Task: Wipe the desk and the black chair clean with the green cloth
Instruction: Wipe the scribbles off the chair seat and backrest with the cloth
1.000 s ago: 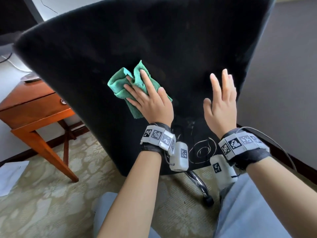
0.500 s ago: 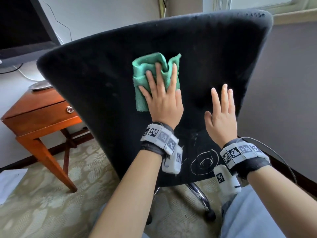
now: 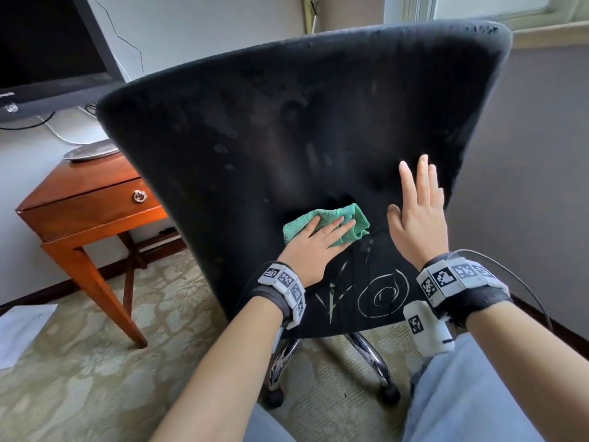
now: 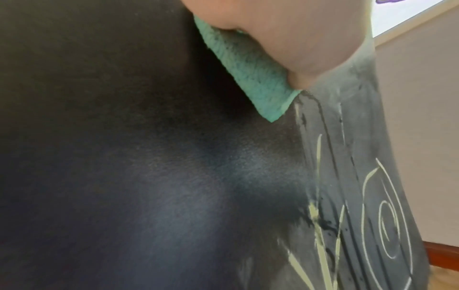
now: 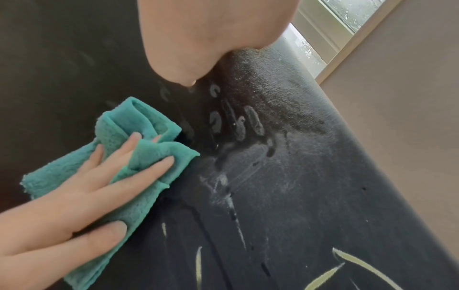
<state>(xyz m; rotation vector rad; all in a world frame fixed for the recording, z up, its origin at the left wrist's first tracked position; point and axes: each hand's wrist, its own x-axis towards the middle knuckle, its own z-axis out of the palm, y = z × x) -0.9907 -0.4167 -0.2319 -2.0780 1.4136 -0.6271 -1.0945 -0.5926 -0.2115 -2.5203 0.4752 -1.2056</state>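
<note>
The black chair (image 3: 302, 122) shows its broad back, smeared with dull streaks and with pale chalk scribbles (image 3: 382, 293) near its lower edge. My left hand (image 3: 314, 247) lies flat with straight fingers on the bunched green cloth (image 3: 344, 220), pressing it against the lower middle of the chair back. The cloth (image 5: 139, 153) and those fingers (image 5: 119, 168) also show in the right wrist view. My right hand (image 3: 417, 218) rests flat and open on the chair back just right of the cloth. The wooden desk (image 3: 79, 199) stands at the left.
A black monitor (image 3: 47, 49) and a metal dish (image 3: 90, 151) sit on the desk, cables trailing behind. The chair's chrome base (image 3: 366, 355) stands on patterned carpet. White paper (image 3: 19, 327) lies on the floor at the left. A grey wall runs along the right.
My left hand has swept the cloth down from the upper middle of the chair back to its lower middle. The right hand has stayed pressed on the chair.
</note>
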